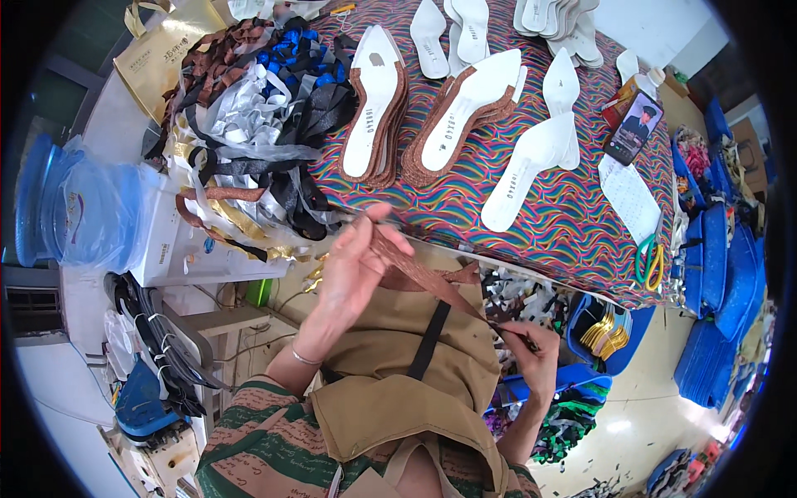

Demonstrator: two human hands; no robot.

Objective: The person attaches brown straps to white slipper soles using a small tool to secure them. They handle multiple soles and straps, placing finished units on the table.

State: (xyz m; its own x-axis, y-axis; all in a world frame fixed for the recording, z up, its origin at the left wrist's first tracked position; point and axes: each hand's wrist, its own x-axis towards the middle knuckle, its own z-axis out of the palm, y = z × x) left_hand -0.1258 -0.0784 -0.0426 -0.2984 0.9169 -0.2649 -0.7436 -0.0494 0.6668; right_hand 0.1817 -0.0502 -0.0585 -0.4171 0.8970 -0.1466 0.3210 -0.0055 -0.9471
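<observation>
A long brown strip (427, 280) of glittery material stretches slantwise between my two hands, above my brown apron (390, 340). My left hand (353, 261) pinches its upper end near the table's front edge, with some fingers raised. Lower down on the right, my right hand (531, 344) is closed on the other end. Just beyond, on the table, stand two stacks of white insoles edged in brown, a left insole stack (371, 116) and a right insole stack (465, 108). Plain white insoles (519, 183) lie to their right.
A heap of ribbon strips (257, 100) in several colours covers the table's left end. On the wavy-patterned cloth (440, 212) at right are a phone (633, 129), a paper sheet (628, 199) and green-and-yellow scissors (650, 261). Blue bins (718, 257) stand along the right.
</observation>
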